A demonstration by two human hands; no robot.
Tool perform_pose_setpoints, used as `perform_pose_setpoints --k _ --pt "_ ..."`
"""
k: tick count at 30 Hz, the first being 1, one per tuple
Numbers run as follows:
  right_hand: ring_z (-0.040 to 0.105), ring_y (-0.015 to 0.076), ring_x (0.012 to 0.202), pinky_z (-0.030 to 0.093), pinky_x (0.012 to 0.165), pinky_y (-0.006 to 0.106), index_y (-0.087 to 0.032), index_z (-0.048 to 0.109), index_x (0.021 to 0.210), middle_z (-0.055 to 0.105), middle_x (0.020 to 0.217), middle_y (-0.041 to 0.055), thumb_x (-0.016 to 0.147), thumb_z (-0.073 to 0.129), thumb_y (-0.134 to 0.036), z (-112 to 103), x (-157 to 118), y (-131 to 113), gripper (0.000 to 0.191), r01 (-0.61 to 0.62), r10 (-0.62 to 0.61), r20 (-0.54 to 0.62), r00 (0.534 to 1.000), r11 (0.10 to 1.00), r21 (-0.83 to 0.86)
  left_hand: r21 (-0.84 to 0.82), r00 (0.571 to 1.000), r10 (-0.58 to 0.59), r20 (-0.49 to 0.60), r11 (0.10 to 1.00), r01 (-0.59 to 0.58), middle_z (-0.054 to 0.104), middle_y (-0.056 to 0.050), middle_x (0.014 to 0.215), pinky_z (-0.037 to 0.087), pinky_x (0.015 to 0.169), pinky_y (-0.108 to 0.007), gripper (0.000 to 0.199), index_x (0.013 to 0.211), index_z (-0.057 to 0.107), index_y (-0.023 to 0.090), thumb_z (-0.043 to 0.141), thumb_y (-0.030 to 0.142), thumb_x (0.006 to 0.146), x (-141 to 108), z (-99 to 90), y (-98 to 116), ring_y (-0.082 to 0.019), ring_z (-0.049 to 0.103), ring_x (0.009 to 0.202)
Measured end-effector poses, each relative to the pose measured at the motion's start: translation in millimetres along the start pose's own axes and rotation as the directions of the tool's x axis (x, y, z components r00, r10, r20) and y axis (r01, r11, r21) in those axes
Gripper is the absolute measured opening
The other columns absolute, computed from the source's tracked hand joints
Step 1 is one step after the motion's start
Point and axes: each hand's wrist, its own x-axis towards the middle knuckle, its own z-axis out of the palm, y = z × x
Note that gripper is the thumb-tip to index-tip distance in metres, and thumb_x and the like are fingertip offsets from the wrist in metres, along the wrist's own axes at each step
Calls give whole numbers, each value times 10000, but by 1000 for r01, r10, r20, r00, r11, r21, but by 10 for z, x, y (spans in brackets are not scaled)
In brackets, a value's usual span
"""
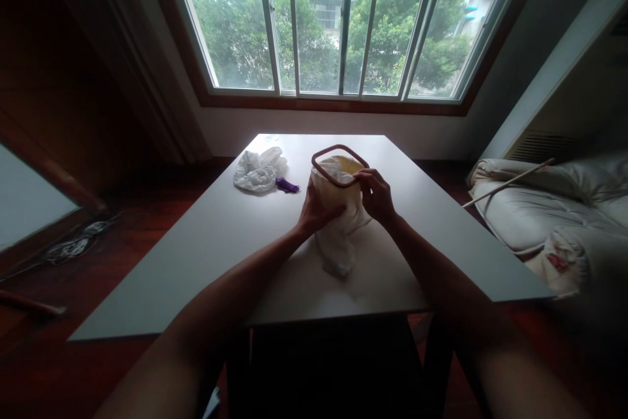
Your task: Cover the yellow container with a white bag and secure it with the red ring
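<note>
Left hand: the left hand [318, 208] reaches in from the near left, forearm stretched over the tabletop, its fingers wrapped round the left side of the white bag [338, 223].
Right hand: the right hand [377, 195] comes in from the near right, fingers curled over the right edge of the brown frame [338, 164], pinching it with the bag's top.
Hands: close together, both clamped on the bag, one on each side.
Bag: pale, crumpled cloth or plastic, standing near the tabletop's middle; its mouth sits in the rounded brown frame and shows yellow inside.
Tabletop: the grey tabletop [220, 236] also bears a bunched white cloth [258, 170] and a small purple item [287, 186], left of the bag and farther off.
Room: a wide window [338, 20] at the far side with trees beyond; pale cushions [544, 210] to the right; dark wooden floor.
</note>
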Motion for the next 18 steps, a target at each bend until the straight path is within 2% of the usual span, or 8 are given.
perform_pose_setpoints --k 3,8,13,18 --pt "655 188 903 586 771 345 -208 655 1072 639 1054 98 1014 435 -230 -9 -17 44 228 -1 1 11 1000 1000 13 77 998 -19 -60 997 24 502 -154 1407 496 974 -489 1151 1530 245 240 890 433 596 23 -2 89 -356 515 1252" --pt "629 137 728 570 641 292 -206 643 1041 630 1027 77 1009 439 -226 -18 -14 44 207 -32 32 -23 999 999 31 119 999 12 -49 993 -6 517 -159 1386 507 937 -454 1118 1519 267 186 869 428 608 55 -13 139 -329 534 1212" --pt "608 95 626 552 597 276 -210 628 1043 601 1033 58 1008 467 -270 -38 24 -16 175 -106 116 -152 982 992 72 162 994 32 -103 987 -15 475 -179 1443 458 1051 -488 1061 1500 329 189 871 455 628 86 -77 30 -356 489 1296" --pt "596 96 631 552 602 283 -212 641 1052 596 1033 55 1006 471 -295 -48 -12 55 195 -172 183 -125 975 981 92 278 980 -58 -188 954 110 414 -219 1488 423 1091 -507 1162 1533 257 143 884 484 615 175 -226 -193 -397 420 1366"
